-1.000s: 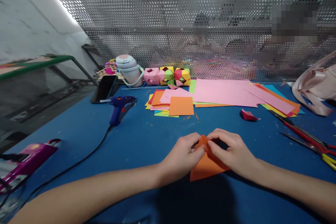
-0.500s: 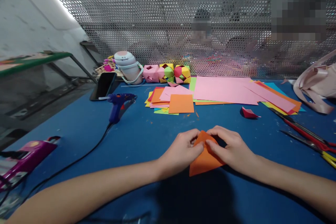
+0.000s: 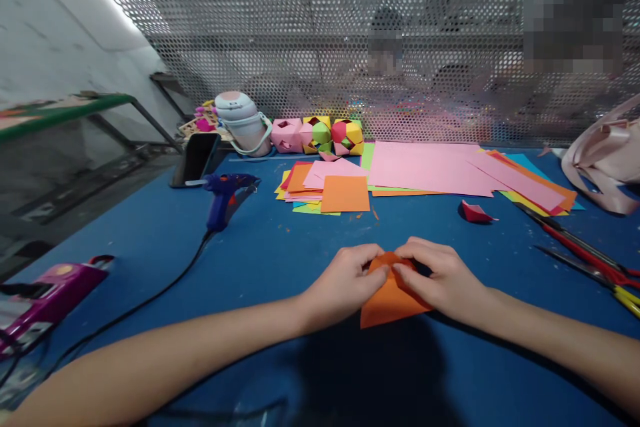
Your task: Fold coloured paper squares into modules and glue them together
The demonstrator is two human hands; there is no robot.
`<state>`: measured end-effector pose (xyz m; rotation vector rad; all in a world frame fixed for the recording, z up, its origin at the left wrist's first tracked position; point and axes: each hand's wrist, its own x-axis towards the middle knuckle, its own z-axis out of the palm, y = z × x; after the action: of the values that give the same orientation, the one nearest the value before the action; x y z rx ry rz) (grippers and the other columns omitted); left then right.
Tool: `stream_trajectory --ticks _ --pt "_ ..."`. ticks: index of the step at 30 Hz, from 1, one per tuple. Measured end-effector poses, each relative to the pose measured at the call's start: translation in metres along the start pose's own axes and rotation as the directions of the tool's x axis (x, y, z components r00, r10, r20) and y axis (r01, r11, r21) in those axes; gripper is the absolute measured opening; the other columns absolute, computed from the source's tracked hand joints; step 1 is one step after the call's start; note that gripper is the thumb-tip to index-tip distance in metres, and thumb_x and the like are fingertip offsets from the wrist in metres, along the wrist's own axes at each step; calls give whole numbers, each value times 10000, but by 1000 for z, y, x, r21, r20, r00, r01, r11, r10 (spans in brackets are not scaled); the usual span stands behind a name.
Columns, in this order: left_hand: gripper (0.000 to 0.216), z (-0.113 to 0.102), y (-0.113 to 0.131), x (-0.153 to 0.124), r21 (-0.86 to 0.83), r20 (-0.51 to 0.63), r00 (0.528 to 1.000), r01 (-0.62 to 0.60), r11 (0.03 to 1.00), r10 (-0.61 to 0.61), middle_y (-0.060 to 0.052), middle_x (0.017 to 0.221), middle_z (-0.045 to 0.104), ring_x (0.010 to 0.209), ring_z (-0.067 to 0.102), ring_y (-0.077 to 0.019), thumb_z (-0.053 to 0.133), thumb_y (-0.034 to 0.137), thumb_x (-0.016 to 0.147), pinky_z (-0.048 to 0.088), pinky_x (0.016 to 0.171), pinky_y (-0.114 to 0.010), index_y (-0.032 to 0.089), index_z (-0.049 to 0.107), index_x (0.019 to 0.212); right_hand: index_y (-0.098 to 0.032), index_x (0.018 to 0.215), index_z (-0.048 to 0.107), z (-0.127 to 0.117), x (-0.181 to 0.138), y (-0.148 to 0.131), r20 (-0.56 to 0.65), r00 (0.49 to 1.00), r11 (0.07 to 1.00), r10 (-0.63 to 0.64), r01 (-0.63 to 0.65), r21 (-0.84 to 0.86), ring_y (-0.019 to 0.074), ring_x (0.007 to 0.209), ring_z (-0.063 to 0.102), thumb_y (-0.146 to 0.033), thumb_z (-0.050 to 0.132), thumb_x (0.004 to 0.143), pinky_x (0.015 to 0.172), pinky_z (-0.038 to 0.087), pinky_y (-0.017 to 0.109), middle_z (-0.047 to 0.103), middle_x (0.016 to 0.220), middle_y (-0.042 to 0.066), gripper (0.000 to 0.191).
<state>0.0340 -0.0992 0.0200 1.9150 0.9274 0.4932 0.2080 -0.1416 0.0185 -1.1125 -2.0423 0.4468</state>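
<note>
Both my hands pinch one sheet of orange paper (image 3: 393, 303) near the front middle of the blue table. My left hand (image 3: 353, 280) grips its upper left edge between thumb and fingers. Opposite it, my right hand (image 3: 440, 277) is closed on the upper right edge, the two thumbs nearly meeting. The top of the sheet bends over between my fingertips, and its lower edge hangs toward me. Beyond my hands, a flat orange square (image 3: 345, 194) lies on a pile of coloured paper (image 3: 300, 179). A small folded red piece (image 3: 475, 212) rests farther right.
A blue glue gun (image 3: 220, 200) trails its cord to a purple power strip (image 3: 55, 300) at left. Red-handled scissors (image 3: 585, 250) and a yellow-handled pair (image 3: 625, 297) lie at right. Pink sheets (image 3: 430, 167), folded paper cubes (image 3: 317, 135) and a white bottle (image 3: 245, 125) line the back.
The top corner of the orange paper, which stood up in a point between my fingers, is now bent down and looks blunter. My hands have hardly moved; the view has tilted slightly.
</note>
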Motion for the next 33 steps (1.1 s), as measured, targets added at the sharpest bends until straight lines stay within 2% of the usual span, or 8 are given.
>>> stream_trajectory --ticks 3,6,11,15,19,25,29,33 --pt "191 -2 1 1 -59 50 998 30 998 -27 36 631 511 600 430 -99 423 212 785 327 560 -198 143 601 789 -162 927 616 -1 -2 4 13 998 998 -61 61 -8 114 624 494 -98 453 830 568 406 229 537 687 16 201" --pt "232 -4 2 1 -115 76 996 50 992 -41 10 733 605 686 501 -118 421 193 782 369 637 -205 143 639 846 -174 983 628 -3 -5 10 25 994 993 -105 106 -45 118 624 499 -85 427 823 554 412 228 521 687 17 273" --pt "270 -8 5 2 -249 117 989 120 961 -93 4 850 665 819 562 -135 412 170 775 398 760 -215 159 671 851 -190 1013 629 -6 -6 14 62 982 980 -177 182 -76 114 642 519 -80 405 836 551 430 224 549 738 31 306" --pt "276 -9 7 2 -306 115 983 174 936 -145 19 802 668 795 569 -129 410 132 736 406 784 -224 164 676 804 -165 987 631 -8 -5 11 99 974 974 -201 210 -89 120 678 539 -75 399 851 579 452 238 588 789 59 284" --pt "239 -6 7 1 -310 116 981 183 933 -154 17 789 668 768 568 -124 441 129 730 415 753 -219 160 669 794 -156 907 644 -8 -4 7 88 973 961 -215 227 -157 134 707 538 -88 418 851 592 453 255 598 805 76 242" --pt "160 0 6 -1 -315 93 978 208 926 -188 19 671 626 605 508 -96 507 152 717 369 573 -185 128 656 769 -130 868 635 -6 -4 2 79 972 951 -223 234 -200 146 694 527 -96 454 850 604 431 278 607 754 77 185" --pt "170 2 4 -3 -277 66 983 181 944 -169 39 596 555 546 439 -83 484 171 715 317 514 -177 125 644 749 -131 874 622 -5 -3 -3 71 974 943 -215 226 -243 141 675 534 -116 471 852 612 398 283 625 726 55 153" --pt "160 5 2 -5 -206 31 992 128 970 -124 48 574 481 555 396 -79 459 173 719 293 503 -174 122 609 695 -143 795 614 -4 -2 -8 47 982 936 -181 187 -298 128 620 523 -194 495 860 585 346 279 624 682 34 144"
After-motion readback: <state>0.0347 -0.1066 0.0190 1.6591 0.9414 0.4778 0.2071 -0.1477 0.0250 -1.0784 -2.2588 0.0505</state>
